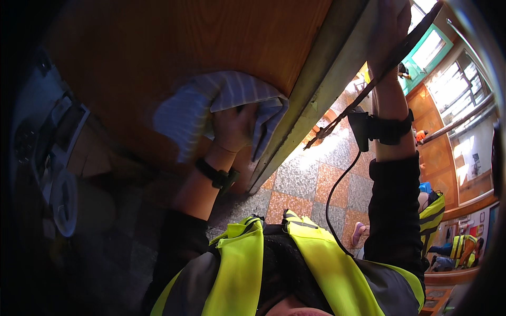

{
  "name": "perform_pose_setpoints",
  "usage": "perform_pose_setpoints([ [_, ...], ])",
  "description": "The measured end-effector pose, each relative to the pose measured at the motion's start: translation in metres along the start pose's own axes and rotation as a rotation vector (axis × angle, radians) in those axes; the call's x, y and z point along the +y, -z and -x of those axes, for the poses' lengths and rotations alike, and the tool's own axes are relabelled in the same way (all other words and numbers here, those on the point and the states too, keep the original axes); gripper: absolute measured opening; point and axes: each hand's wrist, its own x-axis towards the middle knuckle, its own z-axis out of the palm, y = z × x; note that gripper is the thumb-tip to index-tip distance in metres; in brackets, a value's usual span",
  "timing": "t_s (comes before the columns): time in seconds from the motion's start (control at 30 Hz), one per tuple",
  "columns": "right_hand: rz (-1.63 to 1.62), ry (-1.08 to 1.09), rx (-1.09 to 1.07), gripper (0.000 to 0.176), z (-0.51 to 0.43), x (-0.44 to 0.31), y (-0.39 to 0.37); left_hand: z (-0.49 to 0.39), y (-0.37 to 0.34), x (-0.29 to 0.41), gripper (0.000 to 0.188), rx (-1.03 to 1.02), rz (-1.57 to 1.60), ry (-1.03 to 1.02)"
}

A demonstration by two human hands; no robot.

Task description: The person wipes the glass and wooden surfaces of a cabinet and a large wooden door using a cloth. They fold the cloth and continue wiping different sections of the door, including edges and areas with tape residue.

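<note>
My left hand (235,124) is pressed into a striped bluish-grey cloth (245,89), which lies bunched against a brown wooden panel (170,39). The cloth drapes over my fingers and hangs down on both sides of the hand. A worn, pale frame edge (312,106) runs diagonally beside the panel. My right hand (389,31) is raised to the upper end of this edge; it is dark and blurred, so its fingers and grip do not show clearly. A thin dark cord (355,100) crosses in front of my right wrist, its knotted end hanging loose.
The floor has checked orange and grey tiles (294,181). A shoe (357,233) stands near my right elbow, with a person in a yellow vest (433,213) close by. Farther right, people in vests (462,251) are low down. Wooden panelling with windows and a green door (429,51) lie beyond.
</note>
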Motion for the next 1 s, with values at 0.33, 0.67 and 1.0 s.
perform_pose_setpoints([
  [0.33, 0.05, 0.073, -0.033, 0.04, 0.002, 0.014, 0.004, -0.026, 0.022, 0.037, 0.037, -0.056, -0.038, 0.17],
  [0.67, 0.132, 0.173, -0.024, 0.04, 0.012, 0.024, 0.007, -0.025, 0.037, 0.055, 0.048, -0.163, -0.261, 0.202],
  [1.0, 0.296, 0.294, -0.012, 0.039, 0.017, 0.031, 0.008, -0.025, 0.044, 0.05, 0.047, -0.169, -0.287, 0.089],
])
